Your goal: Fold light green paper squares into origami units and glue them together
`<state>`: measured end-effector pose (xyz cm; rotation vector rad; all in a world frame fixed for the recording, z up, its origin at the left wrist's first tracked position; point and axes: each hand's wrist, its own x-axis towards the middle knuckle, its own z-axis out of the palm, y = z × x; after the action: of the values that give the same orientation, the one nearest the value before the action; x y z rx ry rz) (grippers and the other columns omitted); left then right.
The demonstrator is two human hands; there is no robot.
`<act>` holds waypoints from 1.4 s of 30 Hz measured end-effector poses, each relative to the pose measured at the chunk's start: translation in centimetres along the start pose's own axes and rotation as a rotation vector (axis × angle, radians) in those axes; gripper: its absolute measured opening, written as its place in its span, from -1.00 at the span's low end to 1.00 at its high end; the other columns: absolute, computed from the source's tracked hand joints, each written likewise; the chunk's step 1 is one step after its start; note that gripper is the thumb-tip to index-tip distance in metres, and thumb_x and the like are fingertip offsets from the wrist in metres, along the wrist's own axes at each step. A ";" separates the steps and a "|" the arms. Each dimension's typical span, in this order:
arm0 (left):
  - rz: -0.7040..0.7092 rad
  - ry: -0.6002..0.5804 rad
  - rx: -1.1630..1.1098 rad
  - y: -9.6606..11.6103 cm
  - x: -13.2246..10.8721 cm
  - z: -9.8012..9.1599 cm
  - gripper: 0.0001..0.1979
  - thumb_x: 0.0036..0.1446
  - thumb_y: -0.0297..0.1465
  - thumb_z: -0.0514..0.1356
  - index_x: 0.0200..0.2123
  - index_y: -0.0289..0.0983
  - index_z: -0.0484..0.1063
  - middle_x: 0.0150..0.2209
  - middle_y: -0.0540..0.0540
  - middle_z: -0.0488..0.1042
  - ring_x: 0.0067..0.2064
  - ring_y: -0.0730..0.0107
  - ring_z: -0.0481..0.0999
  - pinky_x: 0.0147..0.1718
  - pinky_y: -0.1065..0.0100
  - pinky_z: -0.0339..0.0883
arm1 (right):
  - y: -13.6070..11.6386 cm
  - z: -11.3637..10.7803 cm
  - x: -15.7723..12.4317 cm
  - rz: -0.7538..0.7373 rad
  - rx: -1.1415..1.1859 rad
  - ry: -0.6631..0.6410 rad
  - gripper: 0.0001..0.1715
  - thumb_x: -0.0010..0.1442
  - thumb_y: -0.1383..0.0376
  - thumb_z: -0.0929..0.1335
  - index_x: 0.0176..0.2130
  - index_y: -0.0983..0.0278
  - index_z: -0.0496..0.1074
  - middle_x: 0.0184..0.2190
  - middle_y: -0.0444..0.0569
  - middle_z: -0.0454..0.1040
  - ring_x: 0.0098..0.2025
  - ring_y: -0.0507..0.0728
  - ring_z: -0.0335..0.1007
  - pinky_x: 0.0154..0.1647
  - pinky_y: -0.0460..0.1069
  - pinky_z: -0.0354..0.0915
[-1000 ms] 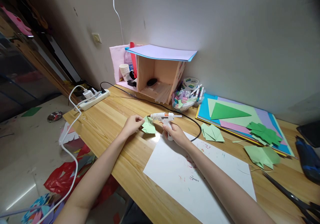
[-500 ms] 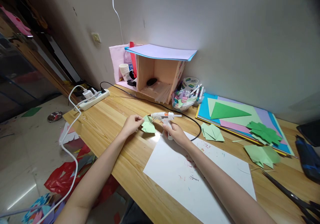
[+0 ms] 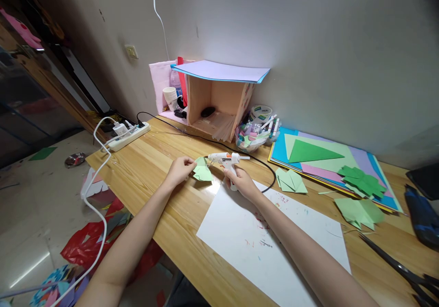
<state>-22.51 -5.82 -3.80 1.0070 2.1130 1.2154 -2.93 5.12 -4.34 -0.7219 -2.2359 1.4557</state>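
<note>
My left hand (image 3: 180, 171) pinches the left edge of a folded light green paper piece (image 3: 203, 171) just above the wooden table. In my right hand (image 3: 240, 181) is a white hot glue gun (image 3: 224, 159), gripped by its handle, with a glue stick jutting from its back. The gun's nozzle points left at the top of the green paper; whether it touches cannot be told. Beneath my right hand lies a white paper sheet (image 3: 233, 234) with coloured marks. Another folded light green paper (image 3: 291, 181) rests to the right of the glue gun.
A power strip (image 3: 129, 137) sits at the table's left edge. Behind my hands stand a cardboard box (image 3: 214, 110) and a tub of craft supplies (image 3: 252, 137). Coloured paper sheets (image 3: 281, 147), green cutouts (image 3: 361, 181) and black scissors (image 3: 394, 263) lie to the right.
The glue gun's nozzle has shifted very slightly to the right. Both hands otherwise hold almost the same place and grip.
</note>
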 end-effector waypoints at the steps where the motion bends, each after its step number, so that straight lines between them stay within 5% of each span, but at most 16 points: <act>1: -0.002 0.002 0.001 0.0 0.0 0.0 -0.76 -0.14 -0.27 0.15 -0.49 -0.35 0.44 -0.55 -0.08 0.48 -0.57 0.44 0.41 -0.67 0.50 0.18 | 0.0 0.0 0.0 -0.002 -0.004 0.000 -0.41 0.18 0.07 0.14 -0.73 0.30 0.26 -0.69 -0.11 0.33 -0.56 0.02 0.22 -0.37 -0.07 0.11; 26: -0.011 0.055 -0.060 0.3 0.1 -0.5 -0.74 -0.17 -0.24 0.19 -0.49 -0.35 0.44 -0.58 -0.07 0.46 -0.63 0.47 0.37 -0.72 0.51 0.14 | 0.1 0.2 0.2 0.017 -0.037 0.088 -0.52 0.15 0.06 0.17 -0.62 0.30 0.26 -0.67 -0.15 0.33 -0.54 0.03 0.25 -0.38 -0.08 0.13; 34: 0.022 0.075 -0.152 0.6 0.0 -0.5 -0.71 -0.19 -0.24 0.24 -0.46 -0.38 0.47 -0.54 -0.11 0.49 -0.54 0.39 0.45 -0.55 0.42 0.32 | 1.0 0.5 1.1 -0.175 -0.409 0.356 -0.68 0.14 0.12 0.22 -0.24 0.29 0.35 -0.33 0.02 0.42 -0.29 0.16 0.27 -0.33 -0.03 0.13; 42: -0.022 0.034 -0.286 1.4 -0.4 -0.1 -0.66 -0.27 -0.24 0.29 -0.45 -0.41 0.50 -0.47 -0.16 0.52 -0.47 0.30 0.49 -0.46 0.33 0.40 | 1.0 0.3 1.9 -0.133 -0.721 0.406 -0.69 0.17 0.11 0.21 -0.29 0.31 0.32 -0.45 0.03 0.35 -0.35 0.17 0.24 -0.38 -0.03 0.10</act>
<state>-21.88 -5.69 -2.45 0.8383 1.8990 1.4814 -4.40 6.39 -5.28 -0.9439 -2.3872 0.3550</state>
